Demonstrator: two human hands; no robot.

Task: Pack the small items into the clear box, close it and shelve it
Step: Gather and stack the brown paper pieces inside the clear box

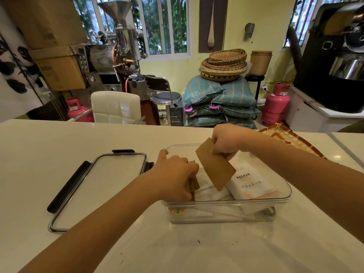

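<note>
Box [226,201], near centre, open for filling. Right hand [226,142] pinches card [215,165] above it; left hand [177,177] grips second card [194,184] inside. Lid [98,186] parked left.

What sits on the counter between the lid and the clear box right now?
In the head view, only the left hand and its forearm cross that gap; the counter between the lid and the clear box is otherwise bare.
</note>
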